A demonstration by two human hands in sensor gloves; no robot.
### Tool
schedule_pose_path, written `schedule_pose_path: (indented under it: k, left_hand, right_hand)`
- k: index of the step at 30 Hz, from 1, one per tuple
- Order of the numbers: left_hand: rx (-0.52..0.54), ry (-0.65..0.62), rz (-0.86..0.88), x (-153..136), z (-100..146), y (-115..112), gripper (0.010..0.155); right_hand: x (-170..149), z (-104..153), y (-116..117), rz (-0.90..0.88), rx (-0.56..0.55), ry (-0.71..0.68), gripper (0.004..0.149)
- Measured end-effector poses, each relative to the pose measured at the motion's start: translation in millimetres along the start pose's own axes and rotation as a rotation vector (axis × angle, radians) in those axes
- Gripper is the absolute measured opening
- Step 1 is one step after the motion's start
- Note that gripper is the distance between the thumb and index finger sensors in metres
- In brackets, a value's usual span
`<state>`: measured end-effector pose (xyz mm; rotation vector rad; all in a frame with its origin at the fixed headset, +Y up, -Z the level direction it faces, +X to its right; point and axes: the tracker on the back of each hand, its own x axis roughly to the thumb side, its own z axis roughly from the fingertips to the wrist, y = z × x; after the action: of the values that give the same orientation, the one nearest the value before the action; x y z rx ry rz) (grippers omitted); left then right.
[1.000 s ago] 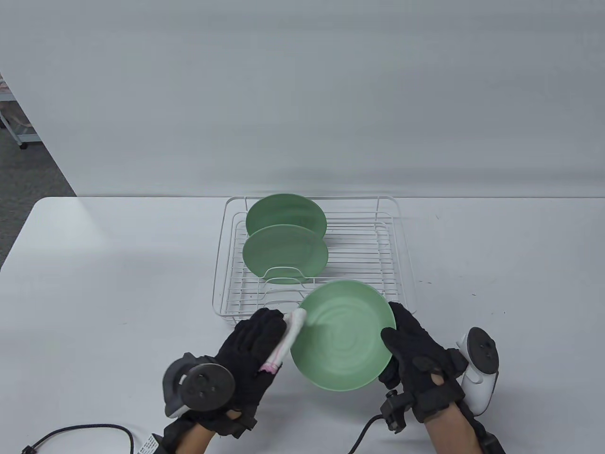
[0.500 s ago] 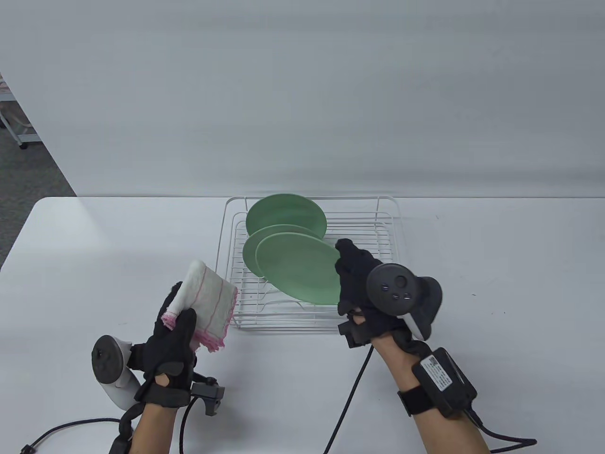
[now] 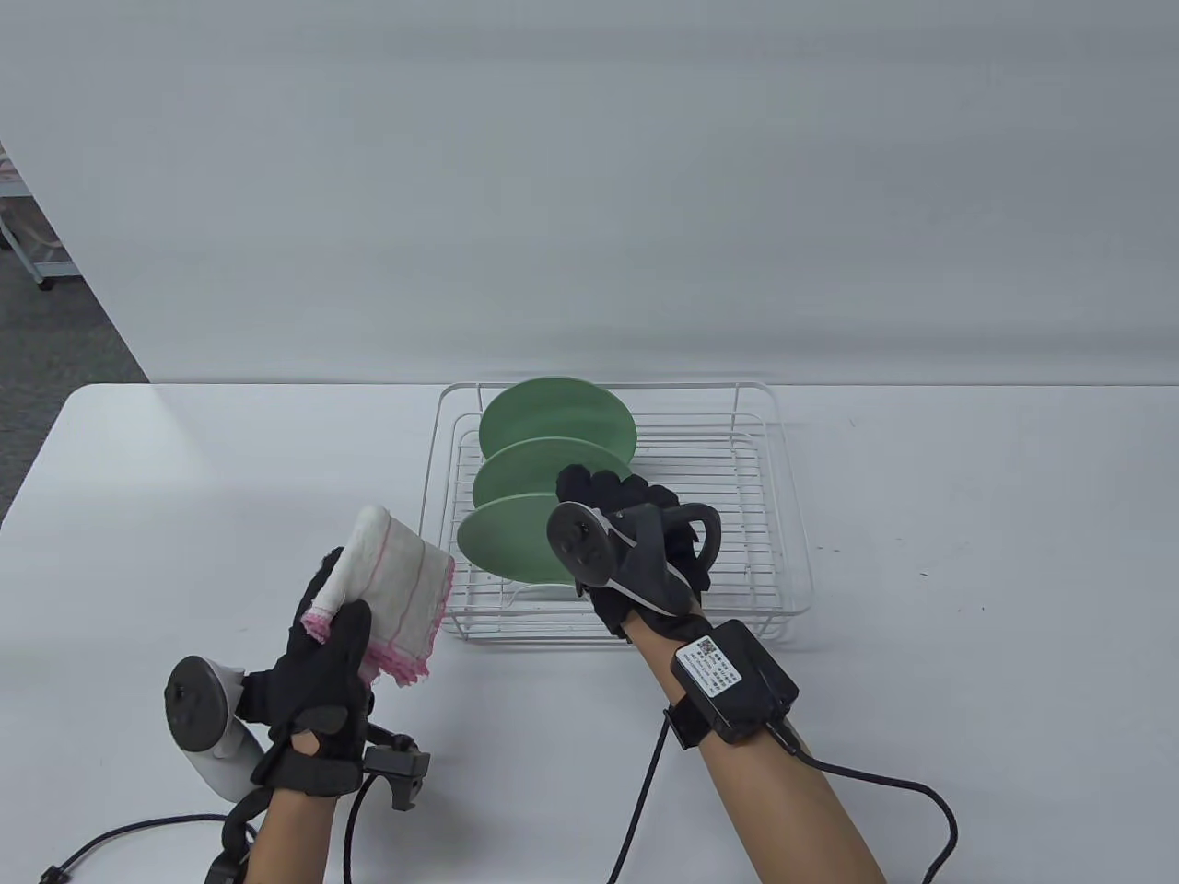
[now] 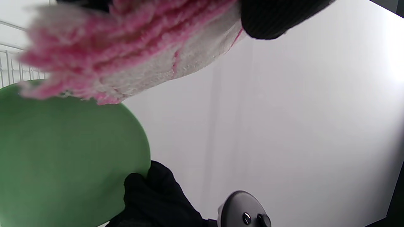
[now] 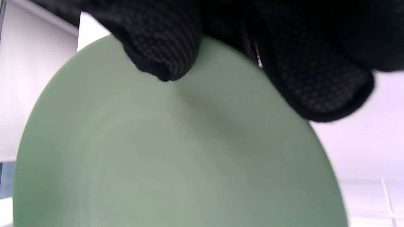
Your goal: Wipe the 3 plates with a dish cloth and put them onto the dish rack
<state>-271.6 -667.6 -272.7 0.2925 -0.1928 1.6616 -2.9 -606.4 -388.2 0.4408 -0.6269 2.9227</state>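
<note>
Two green plates (image 3: 557, 416) (image 3: 551, 468) stand upright in the back-left slots of the white wire dish rack (image 3: 783, 516). My right hand (image 3: 610, 505) grips the rim of the third green plate (image 3: 505, 543), which stands near upright at the rack's front left, just in front of the other two. In the right wrist view my fingers (image 5: 164, 50) curl over that plate (image 5: 176, 151). My left hand (image 3: 324, 645) holds the folded white dish cloth (image 3: 398, 585) with pink stripes, above the table left of the rack. The cloth (image 4: 126, 47) fills the top of the left wrist view.
The rack's right half holds only bare wires (image 3: 718, 497). Black cables (image 3: 645, 810) trail from both wrists across the table's (image 3: 967, 552) front edge. A tracker (image 3: 195, 709) sits on the back of the left hand.
My right hand has carried the third plate from in front of the rack into its front left and tipped it upright. My left hand has drawn the cloth away to the left.
</note>
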Motion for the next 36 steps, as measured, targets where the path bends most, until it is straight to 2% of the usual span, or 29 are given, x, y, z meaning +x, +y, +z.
schedule_pose_path:
  k: [3,4,6,8,11,13,16,20,24,25,27,29,31,33,36]
  left_hand:
    - [-0.005,0.006,-0.008,-1,0,-1,0.064]
    - [-0.008,0.007,-0.014,-2,0,-1,0.064]
    - [-0.012,0.010,-0.026,-3,-1,-2,0.064]
    - [-0.019,0.011,-0.038,-3,-1,-3,0.064]
    - [-0.039,0.001,-0.068,-2,-1,-6,0.064]
    - [-0.064,-0.021,-0.104,0,-1,-9,0.064]
    - [-0.141,-0.069,-0.203,7,0,-19,0.064]
    - [-0.251,-0.128,-0.400,13,6,-40,0.064]
    - [-0.372,-0.164,-0.666,4,21,-69,0.063]
    - [-0.395,-0.167,-0.708,0,23,-75,0.063]
    - [-0.471,-0.172,-0.845,-16,28,-92,0.063]
    - [-0.557,-0.161,-0.997,-33,32,-107,0.063]
    - [-0.652,-0.169,-1.193,-51,38,-124,0.063]
    - [-0.733,-0.161,-1.304,-67,43,-137,0.064]
    - [-0.842,-0.104,-1.369,-86,50,-151,0.065]
  right_hand:
    - [1,-5,14,0.018,0.073,0.029,0.047]
    - [0,-8,18,0.016,0.119,0.051,0.064]
    - [-5,-10,21,-0.022,0.180,0.095,0.072]
    - [-12,-9,17,-0.077,0.205,0.118,0.079]
    - [-29,1,-4,-0.190,0.183,0.148,0.083]
    - [-44,16,-24,-0.271,0.133,0.140,0.083]
    - [-73,55,-53,-0.403,0.064,0.140,0.080]
    - [-112,117,-66,-0.515,0.050,0.169,0.078]
    - [-145,164,-62,-0.568,0.067,0.226,0.068]
    - [-149,169,-60,-0.579,0.061,0.234,0.063]
    - [-160,182,-52,-0.602,0.068,0.264,0.062]
    - [-168,190,-42,-0.632,0.051,0.293,0.061]
    - [-171,196,-31,-0.641,0.102,0.307,0.061]
    - [-171,200,-24,-0.630,0.143,0.304,0.061]
    - [-168,201,-17,-0.600,0.171,0.288,0.061]
